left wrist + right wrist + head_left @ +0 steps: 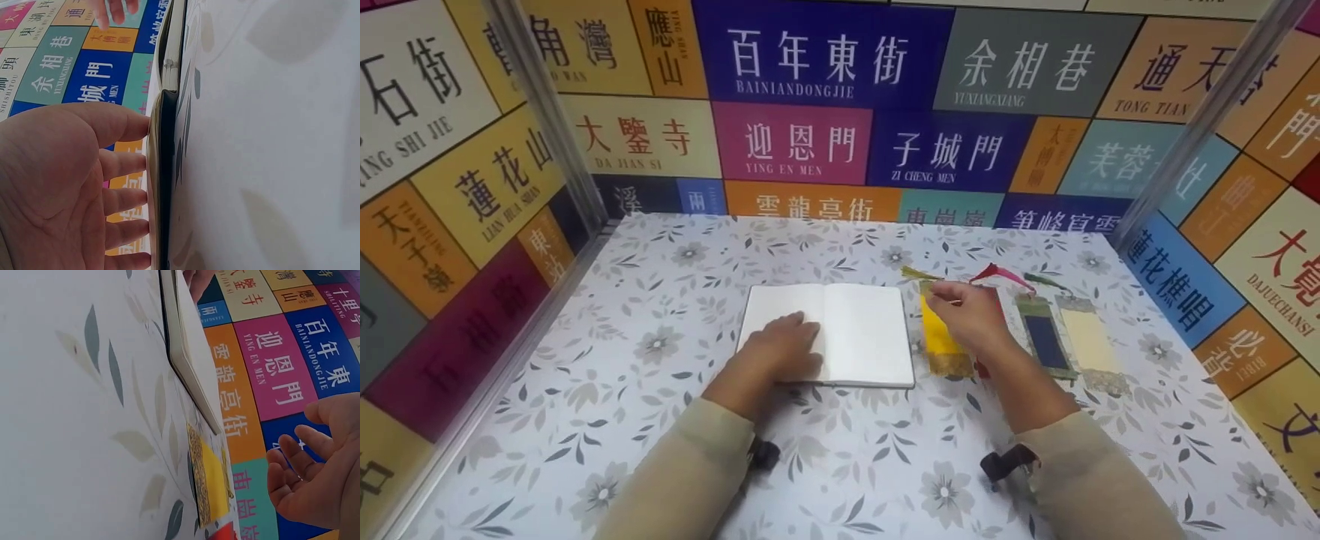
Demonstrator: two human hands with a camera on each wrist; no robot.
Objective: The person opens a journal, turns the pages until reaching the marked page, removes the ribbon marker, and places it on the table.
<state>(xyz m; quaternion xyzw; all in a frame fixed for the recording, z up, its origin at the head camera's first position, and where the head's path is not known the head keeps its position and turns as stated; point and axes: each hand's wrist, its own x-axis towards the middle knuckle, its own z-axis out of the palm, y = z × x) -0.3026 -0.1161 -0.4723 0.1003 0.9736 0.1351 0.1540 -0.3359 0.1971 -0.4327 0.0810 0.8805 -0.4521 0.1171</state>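
Note:
An open notebook [870, 337] with blank white pages and a dark cover lies flat on the table. My left hand [784, 345] rests on its left page; in the left wrist view the outstretched fingertips touch the paper near the edge. Over the upper part of a yellow bookmark [945, 334] hovers my right hand [971, 315], its fingers loosely bent and holding nothing. In the right wrist view a gap shows between that hand [318, 467] and the yellow bookmark [211, 478]. A red bookmark [996, 300] is partly hidden beneath the right hand.
Right of the red bookmark lie a navy bookmark [1048, 336] with green ends and a cream bookmark [1087, 337]. Their tassels point away from me, a pink tassel [1001, 274] among them. The flower-patterned tabletop [660, 300] meets panels [795, 142] of coloured signs behind and at both sides.

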